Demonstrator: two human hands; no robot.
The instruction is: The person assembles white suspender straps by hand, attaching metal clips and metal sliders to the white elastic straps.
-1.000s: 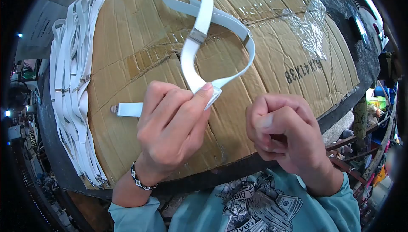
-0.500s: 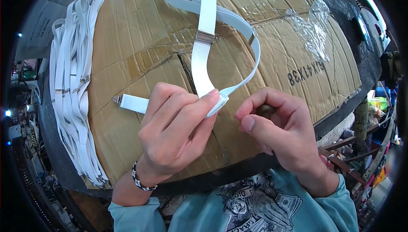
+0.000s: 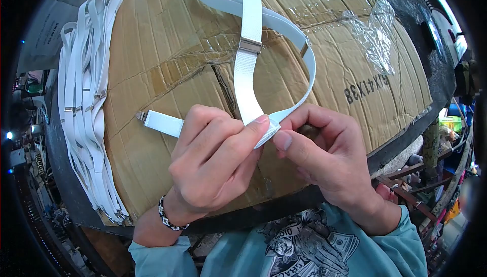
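Observation:
My left hand pinches a white elastic strap where its bands meet, the thumb on top of the joint. A short strap end with a metal clip sticks out to the left from behind that hand. My right hand is closed at the right edge of the joint, thumb and index finger together on it. A small dark roundish object sits within the curled right fingers. A metal slider lies across the strap above, and another slider is on the looping band.
Flattened cardboard covers the dark table. A bundle of white straps with metal clips lies along its left side. Crumpled clear plastic tape is at the upper right. A metal rack stands at the lower right.
My right hand has moved left to the strap joint, where its fingertips now touch. The joint and my left hand have shifted slightly right and down.

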